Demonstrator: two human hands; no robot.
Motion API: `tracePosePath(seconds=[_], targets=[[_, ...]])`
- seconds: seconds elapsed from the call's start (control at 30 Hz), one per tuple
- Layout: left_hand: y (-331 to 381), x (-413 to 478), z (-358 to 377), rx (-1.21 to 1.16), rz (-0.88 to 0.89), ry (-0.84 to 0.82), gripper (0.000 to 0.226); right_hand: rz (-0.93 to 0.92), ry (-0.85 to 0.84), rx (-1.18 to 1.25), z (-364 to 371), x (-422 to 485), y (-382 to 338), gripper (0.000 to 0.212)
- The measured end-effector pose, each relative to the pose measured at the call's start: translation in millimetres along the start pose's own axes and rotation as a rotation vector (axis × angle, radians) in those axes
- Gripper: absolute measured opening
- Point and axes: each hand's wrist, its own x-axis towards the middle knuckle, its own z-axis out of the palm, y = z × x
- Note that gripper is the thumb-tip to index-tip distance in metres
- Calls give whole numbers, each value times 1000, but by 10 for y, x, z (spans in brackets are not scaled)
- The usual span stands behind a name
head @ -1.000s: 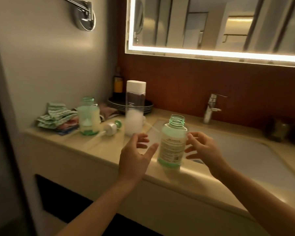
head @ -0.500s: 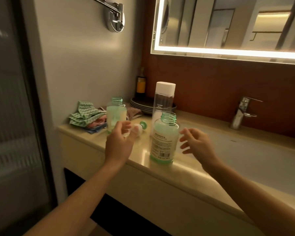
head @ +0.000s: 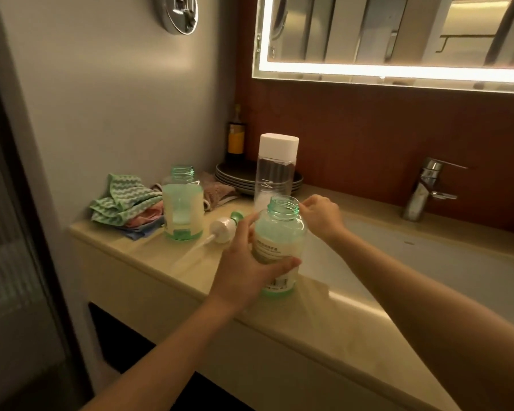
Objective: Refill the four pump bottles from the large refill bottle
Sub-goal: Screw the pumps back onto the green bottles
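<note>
the open pump bottle point(head: 279, 232) stands at the counter point(head: 324, 321) front edge, left hand point(head: 244, 271) wrapped round its body; right hand point(head: 322, 216) curls by its neck, grip unclear. hold it upright, firm, then uncap the refill bottle point(head: 275, 173) behind

Beige counter point(head: 324, 330): front green bottle point(head: 282, 232), rear green bottle point(head: 182, 209), pump head point(head: 223, 229) laid between, capped clear bottle point(head: 276, 173), cloths point(head: 122, 200), stacked plates point(head: 235, 179)
</note>
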Motion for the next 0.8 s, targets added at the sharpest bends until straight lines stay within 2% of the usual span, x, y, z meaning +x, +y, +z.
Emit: tracePosePath(seconds=[0.1,0.27,0.37,0.53,0.63,0.8], targets=[[-103,110,-18,16,24,79,74,1,-26,-55,114,229,14,37],[-258,282,-77,28,13,167,90,52,-76,-88,328,557,59,45],[-308,301,-82,28,15,179,87,51,-161,-81,425,694,19,50],[-362,316,-73,38,19,204,86,20,-287,-226,602,905,-16,25],[-372,326,-70,58,28,215,87,52,-276,-165,556,856,-41,26],[-337,313,-65,67,14,206,79,138,-134,95,233,628,16,41]])
